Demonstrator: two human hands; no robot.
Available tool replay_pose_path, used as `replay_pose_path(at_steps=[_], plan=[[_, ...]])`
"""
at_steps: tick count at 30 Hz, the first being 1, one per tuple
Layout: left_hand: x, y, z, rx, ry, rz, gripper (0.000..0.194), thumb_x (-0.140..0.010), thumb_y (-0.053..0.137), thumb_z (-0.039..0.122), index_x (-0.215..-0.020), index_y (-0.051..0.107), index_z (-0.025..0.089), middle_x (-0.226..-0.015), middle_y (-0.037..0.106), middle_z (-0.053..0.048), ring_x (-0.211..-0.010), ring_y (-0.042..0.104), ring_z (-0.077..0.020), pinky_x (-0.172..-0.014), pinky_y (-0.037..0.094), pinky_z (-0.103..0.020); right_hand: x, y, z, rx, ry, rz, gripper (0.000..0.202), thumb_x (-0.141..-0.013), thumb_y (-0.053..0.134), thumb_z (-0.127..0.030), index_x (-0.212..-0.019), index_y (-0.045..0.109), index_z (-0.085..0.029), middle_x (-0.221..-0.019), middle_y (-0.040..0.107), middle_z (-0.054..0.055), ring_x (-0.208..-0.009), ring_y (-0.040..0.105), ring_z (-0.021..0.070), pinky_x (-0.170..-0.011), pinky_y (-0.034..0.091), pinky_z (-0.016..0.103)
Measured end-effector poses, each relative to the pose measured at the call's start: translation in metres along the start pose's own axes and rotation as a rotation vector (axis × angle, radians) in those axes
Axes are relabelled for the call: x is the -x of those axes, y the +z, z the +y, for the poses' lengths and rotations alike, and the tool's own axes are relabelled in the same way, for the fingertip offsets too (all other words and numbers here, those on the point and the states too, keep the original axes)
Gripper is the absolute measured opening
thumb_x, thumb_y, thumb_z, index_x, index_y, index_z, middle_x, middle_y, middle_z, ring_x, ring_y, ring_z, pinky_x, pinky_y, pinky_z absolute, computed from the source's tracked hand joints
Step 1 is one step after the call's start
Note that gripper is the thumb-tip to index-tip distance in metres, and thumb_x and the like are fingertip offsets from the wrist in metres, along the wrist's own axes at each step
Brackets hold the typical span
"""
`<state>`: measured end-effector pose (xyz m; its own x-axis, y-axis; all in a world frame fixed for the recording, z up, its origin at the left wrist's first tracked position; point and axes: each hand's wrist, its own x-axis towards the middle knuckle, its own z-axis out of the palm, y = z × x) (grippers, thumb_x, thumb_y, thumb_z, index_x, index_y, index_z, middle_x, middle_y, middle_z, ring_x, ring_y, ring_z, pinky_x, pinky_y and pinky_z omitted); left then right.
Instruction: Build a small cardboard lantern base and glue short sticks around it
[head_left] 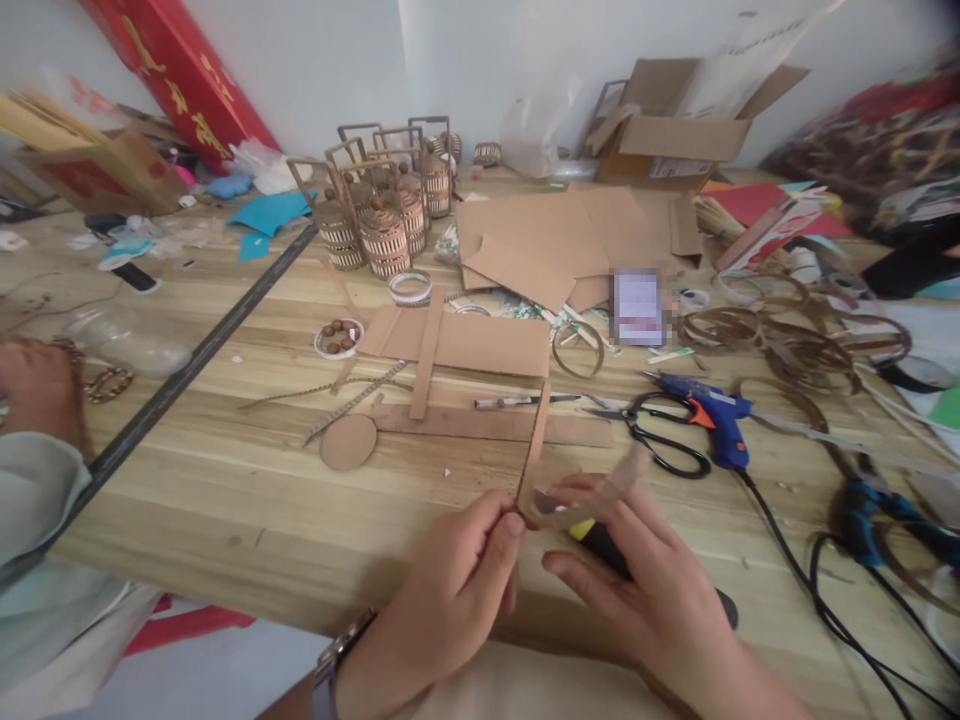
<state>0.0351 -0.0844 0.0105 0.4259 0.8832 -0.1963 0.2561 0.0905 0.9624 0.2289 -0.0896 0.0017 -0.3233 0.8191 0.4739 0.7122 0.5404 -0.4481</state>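
Cardboard strip point(535, 435), narrow and brown, stands out from the fingertips of the person's left hand point(459, 575) at the near edge of a wooden table point(255, 490). Left thumb and forefinger are pinched together on its near end; its far end points away from the body. Just beside it, the right hand point(656, 575) has its fingers curled over the black-and-yellow handle of a knife point(602, 543), the thumb standing apart from them. The blade lies close to the pinched end; whether it touches cannot be told. A thin curled strip point(604, 490), blurred, passes across the right fingers.

Beyond the hands, a flat brown strip point(480, 425) lies crosswise, with a cardboard disc point(349, 442) near its left end and a pen point(517, 402) above it. Right of these are black-handled scissors point(671, 455) and a blue glue gun point(724, 425), nearly touching. Farther back lie a long cardboard piece point(480, 345) and a white ring point(319, 350) around brown beads point(341, 335).

Behind them, small round baskets with tall handles point(386, 245) stand grouped beside overlapping cardboard sheets point(525, 235). Coils of brown strip point(787, 325) are heaped at the right. At the far left, past a dark bar point(187, 370), rests another person's hand point(37, 375), near a clear plastic jar point(131, 340).
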Motion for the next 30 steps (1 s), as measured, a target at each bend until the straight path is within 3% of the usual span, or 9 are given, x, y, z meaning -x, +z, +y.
replay_pose_path(at_steps=[4, 10, 14, 19, 24, 30], plan=[[0.004, -0.002, 0.004, -0.074, 0.074, -0.048, 0.039, -0.104, 0.03, 0.045, -0.078, 0.048, 0.022, -0.057, 0.052, 0.002, -0.054, 0.053, -0.0132, -0.055, 0.037, -0.023, -0.012, 0.0, -0.015, -0.102, -0.052, 0.099, 0.01, -0.092, 0.063, -0.029, -0.101, 0.066, -0.025, -0.088, 0.073, 0.006, -0.085, 0.071, 0.0229, -0.073, 0.058, 0.036], [0.002, -0.004, 0.0, -0.167, 0.148, -0.048, 0.035, -0.102, 0.039, 0.044, -0.074, 0.046, 0.022, -0.057, 0.05, 0.004, -0.051, 0.048, -0.0129, -0.052, 0.032, -0.024, -0.01, 0.006, -0.019, -0.303, 0.149, 0.111, 0.005, -0.088, 0.067, -0.023, -0.088, 0.071, -0.024, -0.086, 0.075, 0.004, -0.08, 0.072, 0.0194, -0.068, 0.061, 0.029], [0.0, -0.004, 0.001, -0.322, 0.185, -0.018, 0.031, -0.101, 0.042, 0.037, -0.076, 0.052, 0.022, -0.062, 0.059, 0.0, -0.056, 0.054, -0.0153, -0.055, 0.032, -0.025, -0.008, 0.007, -0.021, -0.431, 0.238, 0.144, 0.009, -0.086, 0.066, -0.018, -0.082, 0.072, -0.024, -0.085, 0.074, 0.004, -0.078, 0.072, 0.0188, -0.067, 0.061, 0.028], [0.0, -0.002, 0.001, -0.394, 0.21, -0.006, 0.027, -0.101, 0.037, 0.031, -0.091, 0.06, 0.021, -0.072, 0.067, -0.004, -0.064, 0.062, -0.0182, -0.06, 0.038, -0.026, -0.007, 0.012, -0.021, -0.411, 0.226, 0.201, 0.014, -0.086, 0.064, -0.013, -0.086, 0.07, -0.026, -0.084, 0.073, 0.003, -0.09, 0.069, 0.0211, -0.079, 0.059, 0.034], [0.0, -0.003, -0.002, -0.442, 0.2, -0.024, 0.027, -0.101, 0.038, 0.03, -0.088, 0.059, 0.021, -0.068, 0.064, -0.003, -0.063, 0.06, -0.0187, -0.058, 0.037, -0.027, -0.005, 0.015, -0.019, -0.427, 0.254, 0.212, 0.012, -0.089, 0.061, -0.016, -0.087, 0.067, -0.027, -0.085, 0.073, 0.003, -0.093, 0.067, 0.0216, -0.081, 0.058, 0.035], [-0.008, -0.002, 0.003, -0.14, 0.09, -0.018, 0.022, -0.1, 0.039, 0.028, -0.093, 0.058, 0.02, -0.075, 0.064, -0.002, -0.068, 0.061, -0.0163, -0.063, 0.041, -0.024, -0.002, 0.019, -0.013, -0.145, 0.07, 0.229, 0.016, -0.086, 0.063, -0.011, -0.09, 0.068, -0.026, -0.086, 0.077, 0.002, -0.101, 0.068, 0.027, -0.086, 0.051, 0.045]])
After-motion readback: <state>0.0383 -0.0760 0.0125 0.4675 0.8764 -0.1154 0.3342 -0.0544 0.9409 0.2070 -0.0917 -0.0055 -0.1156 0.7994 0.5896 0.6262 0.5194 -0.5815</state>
